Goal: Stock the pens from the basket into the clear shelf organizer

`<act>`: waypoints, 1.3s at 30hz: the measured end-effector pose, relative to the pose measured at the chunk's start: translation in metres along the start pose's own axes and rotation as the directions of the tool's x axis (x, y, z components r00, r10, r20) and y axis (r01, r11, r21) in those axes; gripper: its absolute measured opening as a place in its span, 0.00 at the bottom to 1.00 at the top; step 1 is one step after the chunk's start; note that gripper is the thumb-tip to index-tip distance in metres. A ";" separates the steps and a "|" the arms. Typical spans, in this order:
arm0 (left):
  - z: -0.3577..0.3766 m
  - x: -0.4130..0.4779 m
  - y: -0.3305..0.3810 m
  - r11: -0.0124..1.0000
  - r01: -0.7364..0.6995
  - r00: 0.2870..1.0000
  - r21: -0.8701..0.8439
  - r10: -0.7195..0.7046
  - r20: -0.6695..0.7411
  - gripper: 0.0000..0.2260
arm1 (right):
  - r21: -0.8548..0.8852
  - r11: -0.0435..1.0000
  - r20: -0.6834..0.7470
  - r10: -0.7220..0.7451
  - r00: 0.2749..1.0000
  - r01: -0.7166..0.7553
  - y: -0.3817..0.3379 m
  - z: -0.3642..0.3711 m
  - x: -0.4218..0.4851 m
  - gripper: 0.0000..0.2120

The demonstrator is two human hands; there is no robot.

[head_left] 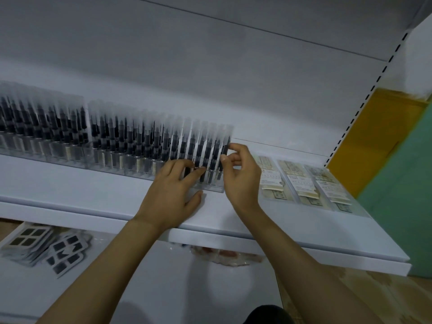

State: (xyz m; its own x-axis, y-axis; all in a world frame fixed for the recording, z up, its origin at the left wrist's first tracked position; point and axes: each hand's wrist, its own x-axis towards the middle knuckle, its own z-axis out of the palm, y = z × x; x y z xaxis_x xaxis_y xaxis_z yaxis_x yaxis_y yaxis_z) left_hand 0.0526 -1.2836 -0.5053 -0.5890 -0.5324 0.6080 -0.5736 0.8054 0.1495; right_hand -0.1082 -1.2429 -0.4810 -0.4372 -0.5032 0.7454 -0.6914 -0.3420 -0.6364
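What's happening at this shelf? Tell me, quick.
A person is filling the clear organizer on the white shelf with black pens. The right hand pinches the last pen at the row's right end; the left hand rests straight fingers on the neighbouring pens. The basket is out of view.

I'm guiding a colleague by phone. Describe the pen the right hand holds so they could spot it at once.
On the white shelf stands a long clear organizer full of upright black pens. Go to its right end, beside the flat packets. The pen is the very last one there, the only one pinched by the right hand.
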 end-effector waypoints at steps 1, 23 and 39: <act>0.000 0.000 0.001 1.000 0.005 1.000 -0.003 -0.005 0.006 0.25 | -0.022 1.000 -0.004 -0.004 1.000 0.004 0.003 0.001 -0.003 0.09; 0.002 0.000 0.005 1.000 -0.006 1.000 0.012 0.006 -0.029 0.24 | -0.100 0.984 0.017 0.151 0.988 -0.148 -0.005 0.001 -0.005 0.04; 0.000 -0.003 0.000 0.997 -0.071 0.997 -0.031 0.072 0.039 0.24 | -0.075 0.956 -0.068 0.280 0.957 -0.285 -0.019 -0.010 -0.011 0.15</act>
